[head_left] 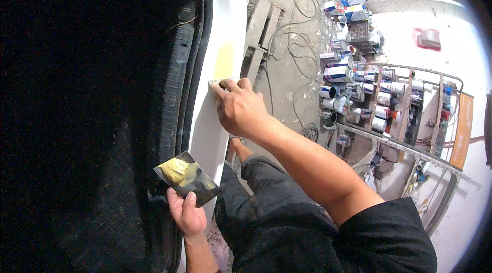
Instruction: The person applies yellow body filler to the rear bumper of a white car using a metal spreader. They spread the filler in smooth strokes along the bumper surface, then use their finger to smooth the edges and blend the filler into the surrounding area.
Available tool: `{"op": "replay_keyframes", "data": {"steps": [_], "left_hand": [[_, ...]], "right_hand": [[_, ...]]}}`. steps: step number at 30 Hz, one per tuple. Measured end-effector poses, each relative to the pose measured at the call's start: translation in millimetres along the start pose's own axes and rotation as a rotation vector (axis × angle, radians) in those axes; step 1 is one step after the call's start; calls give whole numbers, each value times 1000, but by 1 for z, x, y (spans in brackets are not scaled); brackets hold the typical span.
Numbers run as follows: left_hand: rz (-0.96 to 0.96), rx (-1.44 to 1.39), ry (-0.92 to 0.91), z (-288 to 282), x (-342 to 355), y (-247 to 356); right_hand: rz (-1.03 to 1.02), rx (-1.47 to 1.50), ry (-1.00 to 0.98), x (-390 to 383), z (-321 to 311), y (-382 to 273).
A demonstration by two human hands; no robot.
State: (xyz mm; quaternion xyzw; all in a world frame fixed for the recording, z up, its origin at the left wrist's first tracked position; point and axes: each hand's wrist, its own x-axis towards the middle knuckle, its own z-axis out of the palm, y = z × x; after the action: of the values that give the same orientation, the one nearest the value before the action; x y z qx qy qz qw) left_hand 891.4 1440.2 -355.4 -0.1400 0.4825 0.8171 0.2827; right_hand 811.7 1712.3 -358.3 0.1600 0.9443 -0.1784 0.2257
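Observation:
A white, narrow car body panel [207, 129] runs up the middle of the view, with a pale yellow patch of filler [224, 60] on it. Just below that patch, my right hand [241, 108] presses a thin flat spreader [211, 83] against the panel; the fingers cover most of it. Lower down, my left hand [188, 216] pinches the near edge of a dark square mixing board [206, 196] between thumb and fingers. A smeared mound of yellow filler [175, 169] lies on the board, which is held tilted beside the panel's black rubber seal [179, 98].
On the left is a dark vehicle interior [77, 119]. A wooden pallet [261, 27] and loose cables [294, 37] lie on the concrete floor beyond the panel. Several paint cans [392, 87] crowd a metal rack [410, 70] and the floor at the right.

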Motion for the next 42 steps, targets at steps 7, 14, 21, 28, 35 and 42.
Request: {"op": "replay_keyframes", "data": {"steps": [7,14,21,28,35,42], "left_hand": [[14,16,0,0,2,1],[-15,-29,73,4,2,4],[-42,-129,72,10,5,7],[-117,-236,97,22,13,12],[-171,-303,131,44,26,10],[-90,-327,26,63,29,26]], "right_hand": [[-38,-40,135,-21,23,-8],[-84,-100,101,-41,33,-12],[-124,-112,88,-59,48,-11],[-164,-152,25,-78,57,-12],[-574,714,214,-117,20,3],[-606,455,31,-111,26,42]]}}
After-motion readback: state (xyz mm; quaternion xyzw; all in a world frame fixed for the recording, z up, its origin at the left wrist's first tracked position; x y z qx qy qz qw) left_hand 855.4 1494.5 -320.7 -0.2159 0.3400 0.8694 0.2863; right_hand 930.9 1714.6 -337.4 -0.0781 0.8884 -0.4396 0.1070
